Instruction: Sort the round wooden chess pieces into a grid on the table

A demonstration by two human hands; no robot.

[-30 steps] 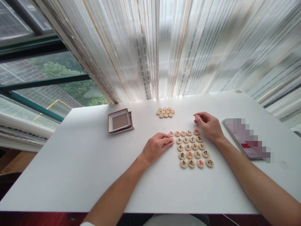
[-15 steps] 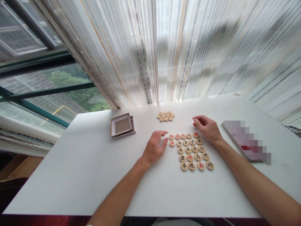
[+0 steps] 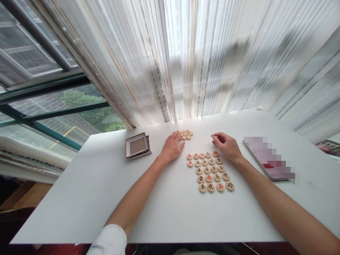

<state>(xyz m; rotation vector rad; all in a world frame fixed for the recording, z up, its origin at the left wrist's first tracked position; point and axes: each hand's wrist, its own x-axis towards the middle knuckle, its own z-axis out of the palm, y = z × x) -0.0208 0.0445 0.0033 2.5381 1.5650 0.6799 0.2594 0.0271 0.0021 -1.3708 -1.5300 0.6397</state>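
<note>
My left hand (image 3: 172, 146) lies palm down at the left edge of a cluster of blank-faced xiangqi pieces (image 3: 187, 133). Its fingers are stretched out, the thumb apart, and they cover part of the cluster; whether a piece is under the fingertips is hidden. My right hand (image 3: 225, 144) rests on the table with fingers curled and thumb near the fingertips; anything inside is hidden. Just left of and below it, face-up xiangqi pieces (image 3: 207, 170) with red and black characters stand in rows. A red-marked piece (image 3: 215, 153) ends the top row beside my right hand.
A shallow open box (image 3: 137, 146), stacked on another box part, sits left of my left hand. A flat, phone-like device (image 3: 265, 159), partly blurred out, lies at the right beyond my right forearm. A string curtain (image 3: 183, 71) hangs behind the white table (image 3: 92, 191).
My left hand has moved forward from beside the face-up rows to the blank-faced cluster. My right hand keeps its place and pose by the top row. The view has shifted slightly.
</note>
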